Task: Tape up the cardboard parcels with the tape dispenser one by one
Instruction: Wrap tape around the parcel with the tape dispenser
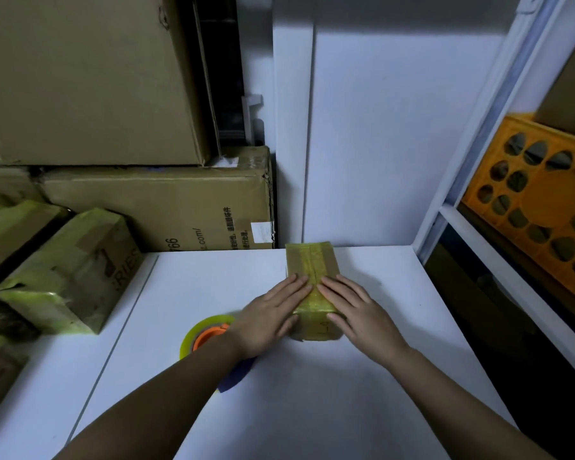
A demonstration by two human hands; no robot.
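Landmark: the small parcel (312,260) at the far middle of the white table (312,393).

Far left of it we see taped parcels (63,277), apparently finished. Just left of it, the tape dispenser (200,336) lies on the table, partly hidden under our left forearm, held by neither hand.

Left hand (273,313): flat, fingers straight, pressing the parcel's left top. Right hand (359,310): likewise flat on its right top. Nothing grasped.

Risks, in our judgement: uneven pressing could leave the tape creased along the seam; the left forearm could knock the dispenser.
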